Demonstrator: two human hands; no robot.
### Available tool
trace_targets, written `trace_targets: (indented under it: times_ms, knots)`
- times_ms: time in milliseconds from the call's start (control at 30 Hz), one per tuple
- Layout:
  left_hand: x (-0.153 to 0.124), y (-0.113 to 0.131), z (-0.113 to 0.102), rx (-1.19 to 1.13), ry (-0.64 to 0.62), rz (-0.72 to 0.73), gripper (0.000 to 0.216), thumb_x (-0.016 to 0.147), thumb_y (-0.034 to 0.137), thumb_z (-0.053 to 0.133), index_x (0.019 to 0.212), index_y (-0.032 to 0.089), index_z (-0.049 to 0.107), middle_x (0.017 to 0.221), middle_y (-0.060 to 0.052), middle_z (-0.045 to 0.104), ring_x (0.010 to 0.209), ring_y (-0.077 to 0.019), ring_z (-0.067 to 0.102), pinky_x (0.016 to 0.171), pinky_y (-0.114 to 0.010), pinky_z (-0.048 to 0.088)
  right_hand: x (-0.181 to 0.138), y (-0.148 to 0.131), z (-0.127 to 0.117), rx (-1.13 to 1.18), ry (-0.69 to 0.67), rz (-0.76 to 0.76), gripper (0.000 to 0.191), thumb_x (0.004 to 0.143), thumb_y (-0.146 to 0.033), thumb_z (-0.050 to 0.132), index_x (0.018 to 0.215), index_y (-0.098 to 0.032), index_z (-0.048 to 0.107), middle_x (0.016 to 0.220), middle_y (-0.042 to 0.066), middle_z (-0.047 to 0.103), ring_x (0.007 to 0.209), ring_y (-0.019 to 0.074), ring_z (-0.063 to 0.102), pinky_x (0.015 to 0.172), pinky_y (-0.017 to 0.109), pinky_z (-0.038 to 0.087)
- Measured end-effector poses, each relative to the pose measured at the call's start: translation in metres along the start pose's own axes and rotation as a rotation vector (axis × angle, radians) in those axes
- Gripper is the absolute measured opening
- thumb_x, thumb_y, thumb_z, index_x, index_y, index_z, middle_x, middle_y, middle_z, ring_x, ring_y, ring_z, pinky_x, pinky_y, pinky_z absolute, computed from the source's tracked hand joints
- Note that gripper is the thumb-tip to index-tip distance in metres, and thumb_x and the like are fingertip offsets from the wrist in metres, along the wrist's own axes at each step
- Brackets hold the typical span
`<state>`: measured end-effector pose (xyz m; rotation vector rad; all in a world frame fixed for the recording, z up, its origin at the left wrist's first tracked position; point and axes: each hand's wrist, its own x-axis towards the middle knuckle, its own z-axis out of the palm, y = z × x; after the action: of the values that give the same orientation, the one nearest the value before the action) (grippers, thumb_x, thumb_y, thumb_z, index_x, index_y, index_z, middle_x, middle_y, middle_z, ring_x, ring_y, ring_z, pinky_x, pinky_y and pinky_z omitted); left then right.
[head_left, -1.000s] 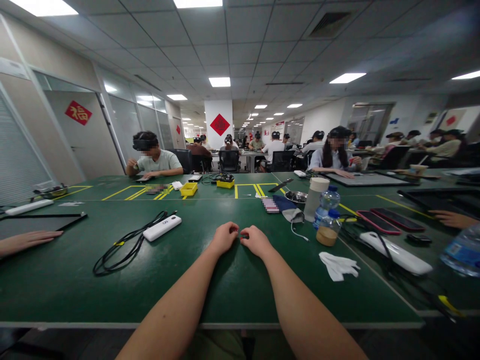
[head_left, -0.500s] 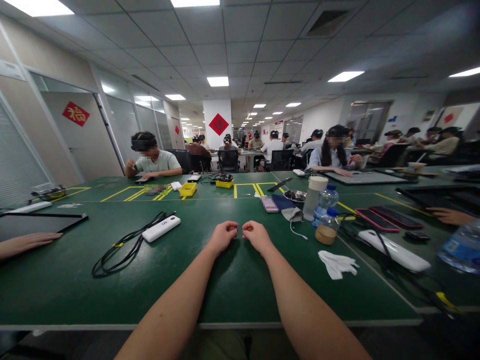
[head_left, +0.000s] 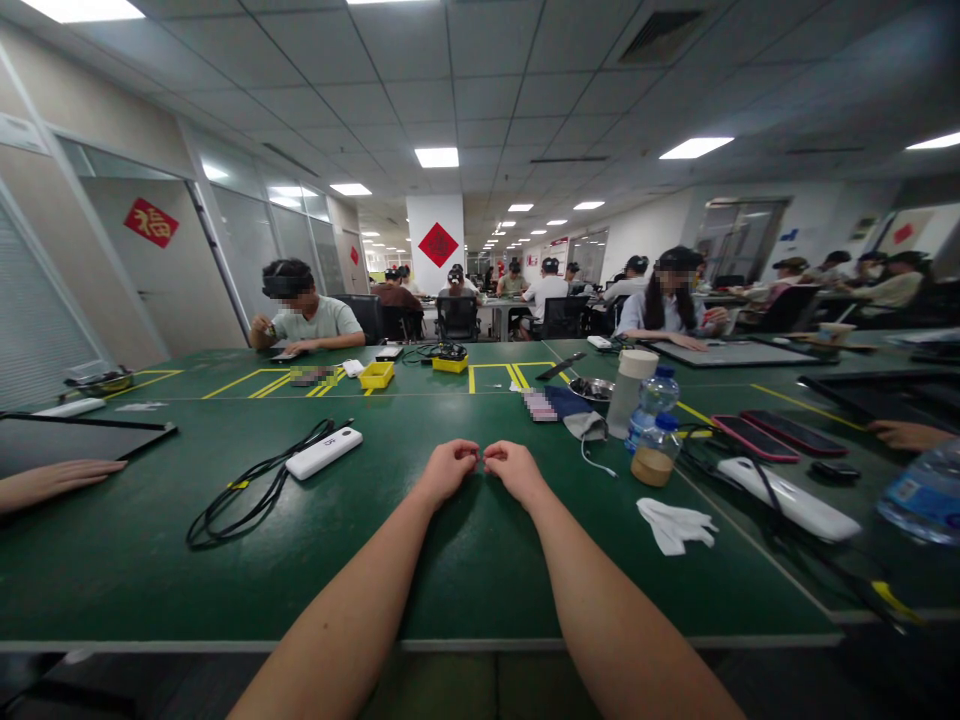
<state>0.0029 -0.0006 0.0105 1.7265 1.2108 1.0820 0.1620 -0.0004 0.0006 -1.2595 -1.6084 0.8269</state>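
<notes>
Just above the green table (head_left: 480, 590), my left hand (head_left: 450, 468) and my right hand (head_left: 516, 470) face each other with a small gap between the fingertips. Both have curled fingers, with thumb and forefinger drawn together in a pinch. Whatever may be between the fingers is hidden or too small to name. A white power bank (head_left: 324, 453) with a coiled black cable (head_left: 236, 512) lies to the left of my left hand. Beyond my right hand are a blue pouch (head_left: 571, 408) and a white cable (head_left: 598, 461). A crumpled white cloth or glove (head_left: 676, 525) lies to the right.
Two plastic bottles (head_left: 651, 462) and a pale tumbler (head_left: 628, 395) stand at right, near a metal bowl (head_left: 592, 388). Farther right are phones (head_left: 754, 438) and another power bank (head_left: 787, 500). Yellow trays (head_left: 376, 376) sit ahead. Co-workers' hands (head_left: 64, 483) rest at both sides.
My fingertips have come very slightly closer together. The view has shifted a little; the objects on the table lie as before.
</notes>
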Motion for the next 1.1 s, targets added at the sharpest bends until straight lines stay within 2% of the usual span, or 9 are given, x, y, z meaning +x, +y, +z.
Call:
trace_targets:
  times_ms: [133, 367, 467, 533, 633, 733, 1100]
  knots:
    - [0.001, -0.002, 0.001, -0.11, -0.054, -0.005, 0.024, 0.075, 0.016, 0.057, 0.099, 0.011, 0.062, 0.074, -0.005, 0.068, 0.06, -0.0111, 0.061, 0.061, -0.023, 0.049, 0.001, 0.002, -0.001, 0.018, 0.043, 0.01, 0.014, 0.065, -0.014, 0.059, 0.077, -0.014, 0.066, 0.066, 0.002, 0.067, 0.06, 0.0136, 0.062, 0.061, 0.025, 0.049]
    - [0.002, -0.003, 0.002, -0.121, -0.095, -0.042, 0.022, 0.076, 0.013, 0.054, 0.096, 0.011, 0.063, 0.069, -0.004, 0.067, 0.059, -0.0103, 0.06, 0.061, -0.022, 0.049, 0.001, 0.002, 0.005, 0.385, 0.001, 0.129, 0.013, 0.065, -0.012, 0.062, 0.078, -0.013, 0.063, 0.066, 0.003, 0.068, 0.063, 0.0138, 0.066, 0.063, 0.025, 0.053]
    - [0.001, -0.002, 0.001, -0.138, -0.095, -0.045, 0.02, 0.075, 0.013, 0.054, 0.093, 0.011, 0.064, 0.068, -0.003, 0.066, 0.058, -0.0102, 0.059, 0.061, -0.023, 0.049, -0.001, -0.001, 0.005, 0.422, -0.016, 0.167, 0.01, 0.067, -0.01, 0.064, 0.077, -0.013, 0.063, 0.065, 0.004, 0.067, 0.064, 0.0138, 0.067, 0.063, 0.025, 0.054]
    - [0.0, -0.001, 0.001, -0.178, -0.093, -0.066, 0.019, 0.078, 0.018, 0.055, 0.093, 0.011, 0.065, 0.067, -0.003, 0.066, 0.058, -0.0104, 0.059, 0.062, -0.023, 0.05, -0.002, -0.004, 0.004, 0.464, -0.019, 0.212, 0.004, 0.073, -0.015, 0.063, 0.077, -0.013, 0.062, 0.066, 0.005, 0.067, 0.065, 0.0142, 0.067, 0.065, 0.025, 0.055]
    - [0.0, 0.001, -0.001, -0.3, -0.07, -0.148, 0.028, 0.086, 0.032, 0.048, 0.092, 0.011, 0.065, 0.07, -0.005, 0.067, 0.061, -0.0116, 0.061, 0.064, -0.025, 0.051, -0.002, -0.009, 0.0, 0.551, -0.022, 0.286, 0.019, 0.084, -0.03, 0.057, 0.079, -0.012, 0.062, 0.072, 0.009, 0.068, 0.068, 0.0158, 0.068, 0.066, 0.028, 0.056]
    - [0.002, -0.001, -0.002, -0.447, -0.036, -0.22, 0.042, 0.09, 0.044, 0.039, 0.092, 0.01, 0.064, 0.074, -0.008, 0.067, 0.063, -0.0127, 0.063, 0.063, -0.026, 0.053, -0.002, -0.012, -0.002, 0.606, -0.016, 0.336, 0.031, 0.089, -0.039, 0.049, 0.08, -0.012, 0.061, 0.076, 0.011, 0.067, 0.07, 0.0175, 0.069, 0.067, 0.03, 0.056]
    - [0.007, -0.007, -0.003, -0.557, -0.039, -0.245, 0.056, 0.091, 0.053, 0.033, 0.09, 0.008, 0.065, 0.073, -0.01, 0.067, 0.062, -0.0138, 0.064, 0.059, -0.025, 0.053, -0.002, -0.012, -0.002, 0.635, -0.01, 0.358, 0.035, 0.09, -0.041, 0.046, 0.079, -0.011, 0.061, 0.073, 0.011, 0.067, 0.069, 0.018, 0.069, 0.067, 0.03, 0.056]
